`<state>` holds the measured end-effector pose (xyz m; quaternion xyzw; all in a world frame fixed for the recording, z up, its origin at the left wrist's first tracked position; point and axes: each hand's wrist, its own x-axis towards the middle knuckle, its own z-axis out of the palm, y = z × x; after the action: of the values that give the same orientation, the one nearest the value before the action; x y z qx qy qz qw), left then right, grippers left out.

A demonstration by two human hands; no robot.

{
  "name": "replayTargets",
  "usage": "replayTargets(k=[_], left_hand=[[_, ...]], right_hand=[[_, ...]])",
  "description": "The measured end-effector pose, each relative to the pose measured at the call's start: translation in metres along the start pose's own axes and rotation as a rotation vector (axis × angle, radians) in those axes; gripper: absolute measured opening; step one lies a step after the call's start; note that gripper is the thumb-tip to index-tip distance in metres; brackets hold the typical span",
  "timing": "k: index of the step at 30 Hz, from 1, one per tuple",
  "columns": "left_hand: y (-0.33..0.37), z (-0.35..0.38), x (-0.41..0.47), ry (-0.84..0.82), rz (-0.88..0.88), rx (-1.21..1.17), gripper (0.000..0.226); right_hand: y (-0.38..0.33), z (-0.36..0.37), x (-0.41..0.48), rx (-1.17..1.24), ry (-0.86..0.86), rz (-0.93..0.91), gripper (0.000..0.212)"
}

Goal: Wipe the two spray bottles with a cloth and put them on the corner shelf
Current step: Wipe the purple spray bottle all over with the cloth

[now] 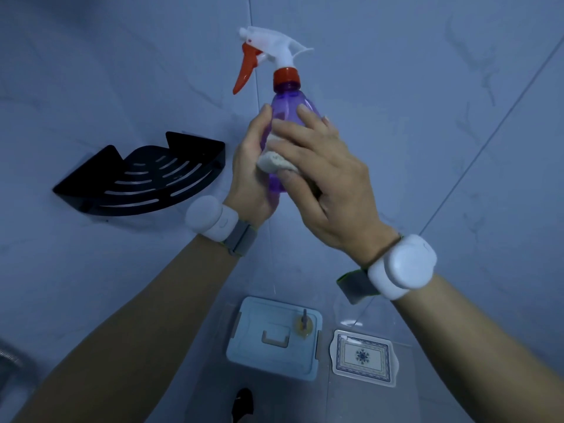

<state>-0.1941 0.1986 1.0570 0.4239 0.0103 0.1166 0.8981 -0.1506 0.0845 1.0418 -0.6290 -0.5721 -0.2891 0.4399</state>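
A purple spray bottle point(285, 102) with a white head and orange trigger stands upright in mid-air in front of the tiled wall corner. My left hand point(253, 166) grips its lower body from the left. My right hand point(317, 166) presses a pale cloth point(276, 161) against the bottle's front, fingers wrapped over it. The black corner shelf point(143, 175) hangs on the wall to the left with nothing on it. A second spray bottle point(303, 326), yellowish, stands on the box far below.
On the floor below sit a light blue lidded box point(268, 355) and a white patterned tray point(363, 357) to its right. A dark object point(242, 404) lies at the bottom edge. A metal hose point(9, 361) shows at the far left.
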Motion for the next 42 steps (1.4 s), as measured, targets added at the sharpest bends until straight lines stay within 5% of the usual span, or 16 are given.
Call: replayTargets(k=[5, 14, 18, 25, 29, 33, 42], left_hand=[[0.0, 0.003, 0.001, -0.089, -0.037, -0.085, 0.057], [-0.004, 0.0, 0.002, -0.081, 0.051, -0.068, 0.059], [-0.004, 0.001, 0.001, -0.072, 0.046, -0.044, 0.054], [0.0, 0.006, 0.004, 0.249, 0.169, 0.149, 0.052], [-0.003, 0.007, 0.008, 0.35, 0.242, 0.301, 0.052], [-0.003, 0.006, 0.005, 0.162, 0.178, 0.253, 0.057], [-0.006, 0.011, -0.002, 0.069, 0.133, 0.142, 0.058]], right_hand=[[0.009, 0.001, 0.001, -0.033, 0.147, -0.057, 0.029], [-0.002, -0.002, 0.009, 0.568, 0.445, 0.498, 0.021], [0.003, -0.006, 0.015, 0.641, 0.504, 0.686, 0.027], [0.008, -0.013, 0.018, 0.672, 0.524, 0.861, 0.034], [-0.002, -0.01, 0.017, 0.58, 0.501, 0.762, 0.028], [-0.003, -0.011, 0.017, 0.524, 0.525, 0.723, 0.023], [0.001, -0.01, 0.013, 0.626, 0.518, 0.798, 0.028]])
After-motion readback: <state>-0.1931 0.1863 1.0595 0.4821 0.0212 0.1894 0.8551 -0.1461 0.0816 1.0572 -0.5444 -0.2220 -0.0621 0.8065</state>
